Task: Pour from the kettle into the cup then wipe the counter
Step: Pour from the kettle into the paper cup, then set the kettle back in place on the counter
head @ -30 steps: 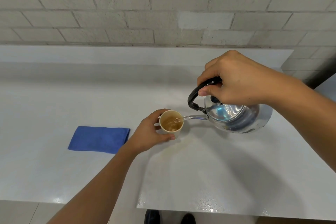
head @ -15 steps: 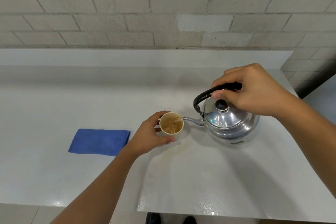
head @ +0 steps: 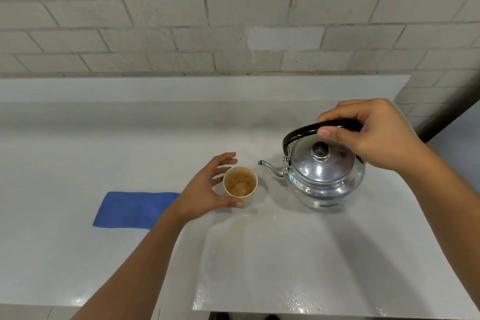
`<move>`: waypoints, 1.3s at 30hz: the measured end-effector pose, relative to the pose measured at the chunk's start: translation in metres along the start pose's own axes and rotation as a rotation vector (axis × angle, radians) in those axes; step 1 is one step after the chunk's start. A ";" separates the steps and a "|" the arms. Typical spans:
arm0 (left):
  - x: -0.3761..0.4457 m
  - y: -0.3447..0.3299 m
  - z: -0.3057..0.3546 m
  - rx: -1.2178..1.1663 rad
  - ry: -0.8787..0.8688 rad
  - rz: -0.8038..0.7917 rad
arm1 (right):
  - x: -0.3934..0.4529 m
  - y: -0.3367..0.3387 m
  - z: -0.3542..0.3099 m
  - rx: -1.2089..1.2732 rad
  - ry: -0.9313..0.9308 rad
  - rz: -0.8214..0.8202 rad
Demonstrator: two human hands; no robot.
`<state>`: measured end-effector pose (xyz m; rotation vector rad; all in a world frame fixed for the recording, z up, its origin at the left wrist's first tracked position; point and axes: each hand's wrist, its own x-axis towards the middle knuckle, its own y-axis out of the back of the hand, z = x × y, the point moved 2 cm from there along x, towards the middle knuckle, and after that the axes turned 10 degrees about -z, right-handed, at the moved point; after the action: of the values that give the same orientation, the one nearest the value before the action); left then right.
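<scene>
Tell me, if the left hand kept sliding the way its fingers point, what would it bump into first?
The left hand points rightward, so it would probably meet the small cream paper cup of brownish liquid first; its thumb is already at the cup's side. The shiny steel kettle stands further along.

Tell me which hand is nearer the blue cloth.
Left. The left hand is just right of the blue cloth, opened around the cup, its wrist over the cloth's right end. The right hand is far off to the right, gripping the kettle handle.
</scene>
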<state>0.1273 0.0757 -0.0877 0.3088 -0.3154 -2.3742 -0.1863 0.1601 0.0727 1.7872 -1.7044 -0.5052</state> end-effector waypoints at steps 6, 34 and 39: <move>0.020 0.022 0.056 0.063 -0.184 0.151 | 0.012 0.011 0.009 -0.026 -0.022 0.028; 0.169 -0.014 0.088 0.264 -0.112 0.151 | 0.077 -0.009 0.101 0.082 -0.196 0.051; 0.177 -0.012 0.087 0.281 -0.096 0.135 | 0.082 -0.009 0.109 0.080 -0.202 0.049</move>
<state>-0.0336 -0.0246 -0.0331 0.2944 -0.6965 -2.2155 -0.2425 0.0605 -0.0024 1.7960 -1.9256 -0.6219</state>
